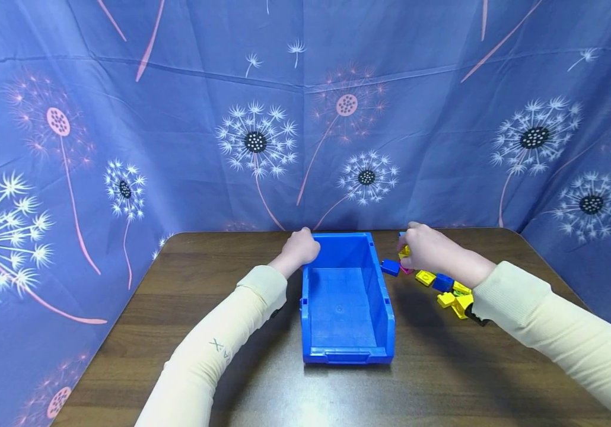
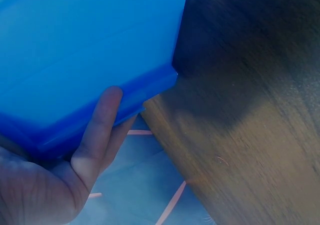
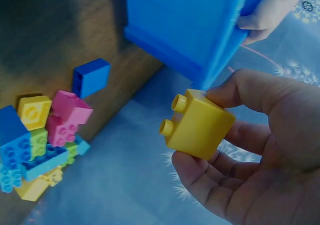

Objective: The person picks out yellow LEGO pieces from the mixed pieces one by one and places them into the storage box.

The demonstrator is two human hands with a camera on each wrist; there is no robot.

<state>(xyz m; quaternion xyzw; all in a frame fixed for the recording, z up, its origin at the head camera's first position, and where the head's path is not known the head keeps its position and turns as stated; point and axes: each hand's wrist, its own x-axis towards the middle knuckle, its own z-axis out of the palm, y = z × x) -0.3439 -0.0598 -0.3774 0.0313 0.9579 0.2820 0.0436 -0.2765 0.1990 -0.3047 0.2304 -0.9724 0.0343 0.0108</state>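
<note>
While the left hand (image 1: 300, 249) grips the blue bin's (image 1: 345, 308) far corner, the right hand (image 1: 428, 249) beside the bin pinches a yellow brick (image 3: 199, 124).

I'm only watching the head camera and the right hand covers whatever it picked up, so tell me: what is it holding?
Observer: The right hand pinches a yellow block with two studs on one side, seen from the right wrist view.
Operator: Is that block touching the blue bin?
Observer: No, the blue bin stands apart from it there, with the block held off the table's far edge, over the cloth.
Operator: And the left hand, does it grip the bin?
Observer: In the left wrist view the left hand is at the bin's far corner, one finger lying along its outer wall.
</note>
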